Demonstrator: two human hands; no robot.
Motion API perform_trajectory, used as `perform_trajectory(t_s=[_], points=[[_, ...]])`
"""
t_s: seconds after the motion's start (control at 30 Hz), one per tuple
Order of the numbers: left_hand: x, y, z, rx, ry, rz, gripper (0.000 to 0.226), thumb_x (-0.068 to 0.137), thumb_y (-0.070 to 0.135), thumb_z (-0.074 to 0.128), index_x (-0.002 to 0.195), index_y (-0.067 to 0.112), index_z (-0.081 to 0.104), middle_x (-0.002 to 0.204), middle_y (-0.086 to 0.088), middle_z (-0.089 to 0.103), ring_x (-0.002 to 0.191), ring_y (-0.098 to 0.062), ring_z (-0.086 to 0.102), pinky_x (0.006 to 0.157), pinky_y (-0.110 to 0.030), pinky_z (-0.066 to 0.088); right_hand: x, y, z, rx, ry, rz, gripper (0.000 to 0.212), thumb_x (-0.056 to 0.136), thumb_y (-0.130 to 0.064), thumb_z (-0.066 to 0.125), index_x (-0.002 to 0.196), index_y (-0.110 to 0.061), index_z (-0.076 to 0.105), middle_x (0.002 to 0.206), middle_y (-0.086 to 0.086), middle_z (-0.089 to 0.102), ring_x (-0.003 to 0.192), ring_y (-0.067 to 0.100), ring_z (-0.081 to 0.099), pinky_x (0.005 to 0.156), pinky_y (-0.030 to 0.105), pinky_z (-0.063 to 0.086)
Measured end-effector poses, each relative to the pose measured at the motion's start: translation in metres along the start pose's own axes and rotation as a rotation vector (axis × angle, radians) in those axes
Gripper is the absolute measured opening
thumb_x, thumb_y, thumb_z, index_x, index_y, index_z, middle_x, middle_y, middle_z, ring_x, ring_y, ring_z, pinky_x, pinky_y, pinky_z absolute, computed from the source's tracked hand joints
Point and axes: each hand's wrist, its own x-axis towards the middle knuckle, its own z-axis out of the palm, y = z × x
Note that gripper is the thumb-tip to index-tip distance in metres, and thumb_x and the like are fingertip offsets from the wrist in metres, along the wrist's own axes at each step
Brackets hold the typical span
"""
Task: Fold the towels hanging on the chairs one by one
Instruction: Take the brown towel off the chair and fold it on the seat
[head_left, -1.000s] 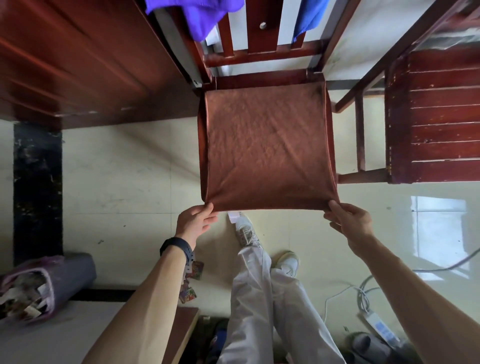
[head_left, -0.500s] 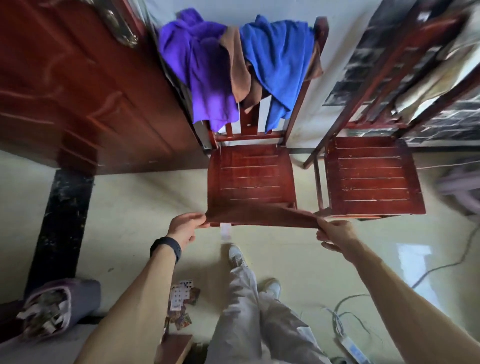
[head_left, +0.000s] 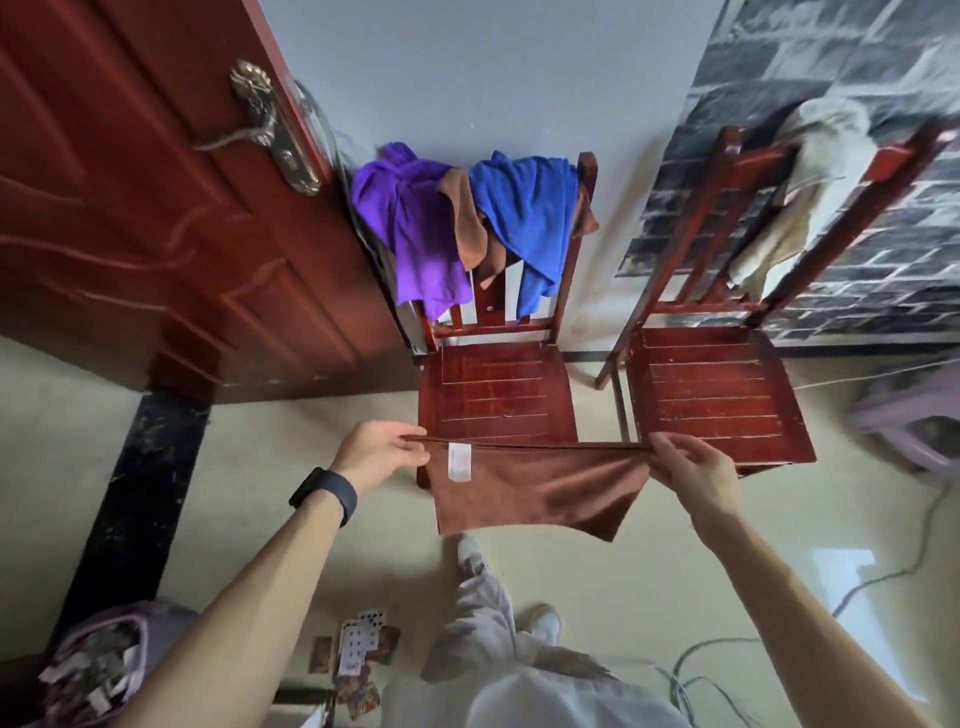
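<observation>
Holding a brown towel (head_left: 535, 491) stretched by its top edge in front of two wooden chairs: left hand (head_left: 382, 454) pinching the left corner, right hand (head_left: 691, 475) pinching the right, fingers (head_left: 662, 449) closed on cloth. Hanging down between the hands, white label (head_left: 460, 461) near the left corner. Draped over the left chair (head_left: 496, 395) back: purple towel (head_left: 415, 223), blue towel (head_left: 530, 208).

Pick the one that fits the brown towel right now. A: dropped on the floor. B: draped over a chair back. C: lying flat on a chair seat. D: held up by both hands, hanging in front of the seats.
D: the left hand and right hand pinch the top corners of the brown towel, which hangs free in front of the seats.
</observation>
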Motion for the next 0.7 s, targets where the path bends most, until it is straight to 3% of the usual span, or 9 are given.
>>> perform_trajectory(t_s=[0.1, 0.2, 0.27, 0.37, 0.5, 0.6, 0.7], points=[[0.001, 0.003, -0.003, 0.303, 0.195, 0.131, 0.015, 0.079, 0.033, 0.079, 0.092, 0.024, 0.078, 0.086, 0.008, 0.076, 0.083, -0.012, 0.068, 0.075, -0.023, 0.05, -0.007, -0.007, -0.007, -0.49, -0.042, -0.285, 0.022, 0.08, -0.029, 0.082, 0.101, -0.03, 0.074, 0.084, -0.007, 0.072, 0.075, 0.009, 0.067, 0.071, 0.019, 0.05], [0.002, 0.004, -0.007, 0.479, 0.281, 0.24, 0.013, 0.084, 0.04, 0.072, 0.091, 0.03, 0.076, 0.094, 0.012, 0.071, 0.087, -0.014, 0.065, 0.074, -0.031, 0.053, -0.005, -0.005, -0.011, -0.818, 0.034, -0.743, 0.017, 0.079, -0.016, 0.083, 0.096, -0.012, 0.079, 0.091, 0.005, 0.065, 0.061, 0.012, 0.058, 0.06, 0.022, 0.046], [0.001, 0.006, -0.008, 0.603, 0.322, 0.356, 0.012, 0.088, 0.037, 0.069, 0.093, 0.028, 0.075, 0.104, 0.013, 0.063, 0.092, -0.014, 0.059, 0.073, -0.032, 0.052, 0.004, -0.002, -0.016, -0.936, 0.022, -0.909, 0.011, 0.082, -0.013, 0.079, 0.093, -0.009, 0.078, 0.096, 0.009, 0.061, 0.062, 0.016, 0.058, 0.051, 0.025, 0.049], [0.006, 0.005, -0.011, 0.815, 0.37, 0.577, 0.009, 0.091, 0.028, 0.066, 0.094, 0.026, 0.073, 0.096, 0.01, 0.069, 0.091, -0.02, 0.06, 0.063, -0.032, 0.052, 0.019, -0.011, -0.018, -1.053, -0.073, -0.959, 0.012, 0.088, -0.019, 0.074, 0.096, -0.01, 0.076, 0.093, 0.006, 0.063, 0.078, 0.029, 0.066, 0.051, 0.037, 0.057], [0.025, 0.007, -0.024, 1.001, 0.415, 0.761, 0.012, 0.083, 0.015, 0.075, 0.092, 0.02, 0.071, 0.071, 0.0, 0.068, 0.066, -0.028, 0.061, 0.051, -0.032, 0.05, 0.044, -0.038, -0.006, -1.173, -0.11, -0.934, 0.018, 0.088, -0.028, 0.073, 0.089, -0.01, 0.075, 0.073, 0.002, 0.062, 0.058, 0.027, 0.063, 0.048, 0.041, 0.058], [0.048, 0.02, -0.036, 1.071, 0.448, 0.734, 0.008, 0.082, 0.016, 0.075, 0.085, 0.018, 0.068, 0.066, 0.0, 0.067, 0.063, -0.027, 0.061, 0.056, -0.033, 0.046, 0.065, -0.069, 0.013, -1.262, -0.128, -0.91, 0.019, 0.092, -0.029, 0.071, 0.096, -0.012, 0.075, 0.076, 0.002, 0.065, 0.061, 0.028, 0.066, 0.054, 0.043, 0.06], [0.083, 0.033, -0.049, 1.08, 0.43, 0.653, 0.008, 0.087, 0.021, 0.071, 0.083, 0.015, 0.068, 0.072, -0.003, 0.068, 0.073, -0.03, 0.062, 0.062, -0.036, 0.047, 0.086, -0.098, 0.038, -1.312, -0.172, -0.884, 0.018, 0.096, -0.023, 0.065, 0.109, -0.015, 0.075, 0.09, 0.004, 0.069, 0.08, 0.031, 0.069, 0.066, 0.042, 0.06]])
